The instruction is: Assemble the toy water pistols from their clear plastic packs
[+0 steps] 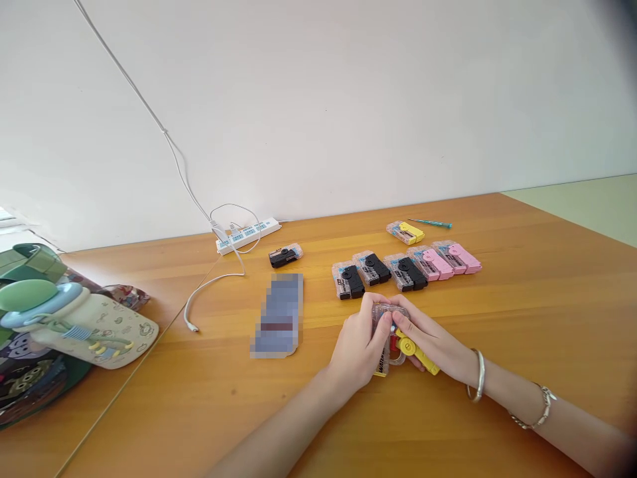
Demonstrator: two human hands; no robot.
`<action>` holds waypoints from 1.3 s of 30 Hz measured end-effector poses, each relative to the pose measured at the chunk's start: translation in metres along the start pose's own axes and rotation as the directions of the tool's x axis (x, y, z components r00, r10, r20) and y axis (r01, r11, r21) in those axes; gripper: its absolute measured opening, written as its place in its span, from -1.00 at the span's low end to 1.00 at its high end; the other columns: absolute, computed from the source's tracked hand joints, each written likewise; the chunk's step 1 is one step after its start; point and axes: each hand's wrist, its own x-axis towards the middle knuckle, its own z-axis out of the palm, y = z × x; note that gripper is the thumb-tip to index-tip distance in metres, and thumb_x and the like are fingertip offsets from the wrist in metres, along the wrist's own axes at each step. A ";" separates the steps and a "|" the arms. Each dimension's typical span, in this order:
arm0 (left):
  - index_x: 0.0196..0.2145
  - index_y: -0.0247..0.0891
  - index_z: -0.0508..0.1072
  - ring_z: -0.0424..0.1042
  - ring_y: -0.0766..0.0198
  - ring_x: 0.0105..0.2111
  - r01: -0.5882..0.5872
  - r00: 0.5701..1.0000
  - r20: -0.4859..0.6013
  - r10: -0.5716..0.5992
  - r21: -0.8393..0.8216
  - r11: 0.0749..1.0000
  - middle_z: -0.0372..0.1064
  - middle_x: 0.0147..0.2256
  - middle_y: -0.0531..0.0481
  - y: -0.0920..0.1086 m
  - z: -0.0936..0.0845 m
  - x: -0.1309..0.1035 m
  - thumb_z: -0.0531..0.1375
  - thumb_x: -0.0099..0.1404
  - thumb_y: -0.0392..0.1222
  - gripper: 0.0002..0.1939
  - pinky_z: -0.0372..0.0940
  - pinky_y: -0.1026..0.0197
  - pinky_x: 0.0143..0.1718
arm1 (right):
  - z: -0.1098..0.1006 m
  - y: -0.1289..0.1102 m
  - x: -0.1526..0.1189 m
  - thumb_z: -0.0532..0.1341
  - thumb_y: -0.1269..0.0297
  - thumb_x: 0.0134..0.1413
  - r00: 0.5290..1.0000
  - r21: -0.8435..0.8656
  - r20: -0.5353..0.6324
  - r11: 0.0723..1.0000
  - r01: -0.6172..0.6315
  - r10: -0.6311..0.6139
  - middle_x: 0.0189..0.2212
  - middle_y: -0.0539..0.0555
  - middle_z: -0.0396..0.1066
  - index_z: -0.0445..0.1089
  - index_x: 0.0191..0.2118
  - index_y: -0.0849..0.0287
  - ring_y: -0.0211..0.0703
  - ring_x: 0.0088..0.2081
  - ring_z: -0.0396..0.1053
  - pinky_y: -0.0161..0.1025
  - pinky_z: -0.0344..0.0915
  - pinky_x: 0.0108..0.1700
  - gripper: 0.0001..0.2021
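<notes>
Over at the left of the wooden table [189, 405], got a cream bottle [117, 335] slanting in view, with dark printed stuff [30, 378] bunched up behind it and cut off by the frame. Can't make out much of that, or tell whether to call the bottle standing or leaning. Next, toward the wall, a white power strip [249, 237], plus a loose cable end [193, 327] on the near side. Then one black-and-clear toy [286, 257] and, nearer, a flat panel [279, 318] pixelated past reading.

Now the good bit: left hand [355, 342] and right hand [438, 335] together, thumbs almost meeting, both clamped on one yellow-and-clear toy [407, 346] right between them. Bent in shape, so two axes to note: clear part running near to far on the left hand's side, yellow handle slanting off toward near right, closer to the right hand. Hard to see the far end under the fingers; lettering only partly showing.

Just beyond the hands, stretching rightward, a row of three black toys [375, 269] and two pink toys [438, 265]. Farther back, a yellow folded toy [412, 232] near a teal screwdriver [438, 224]. On the right wrist, a bangle [480, 375] and a chain bracelet [545, 405].
</notes>
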 end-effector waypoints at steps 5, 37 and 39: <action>-0.13 -0.15 0.19 0.33 0.29 -0.50 -0.021 1.000 -0.022 0.021 -0.012 1.000 0.36 -0.45 0.06 0.001 0.001 -0.001 -0.12 0.35 -0.02 -0.75 0.20 0.30 -0.44 | 0.000 -0.001 0.001 -0.10 -0.14 0.15 1.000 -0.004 0.004 1.000 -0.028 0.028 -0.59 -0.16 0.16 0.09 -0.07 0.08 -0.46 -0.75 0.07 -0.49 0.09 -0.76 -0.58; -0.19 -0.14 0.26 0.43 0.19 -0.49 0.034 0.994 -0.095 -0.062 -0.273 0.961 0.41 -0.47 0.01 -0.002 0.013 -0.006 -0.01 0.29 0.04 -0.75 0.29 0.21 -0.41 | 0.007 -0.005 -0.003 -0.09 -0.19 0.10 0.990 -0.039 -0.129 0.997 -0.065 0.060 -0.61 -0.16 0.16 0.06 -0.18 0.07 -0.40 -0.74 0.11 -0.45 0.11 -0.79 -0.58; -0.19 -0.15 0.26 0.43 0.20 -0.49 0.017 0.993 -0.108 -0.045 -0.248 0.969 0.40 -0.49 0.02 -0.003 0.014 -0.006 -0.03 0.30 0.04 -0.74 0.29 0.21 -0.41 | 0.008 -0.006 -0.003 -0.10 -0.18 0.11 0.989 -0.048 -0.136 0.997 -0.057 0.050 -0.63 -0.17 0.15 0.06 -0.18 0.07 -0.39 -0.73 0.13 -0.45 0.14 -0.77 -0.59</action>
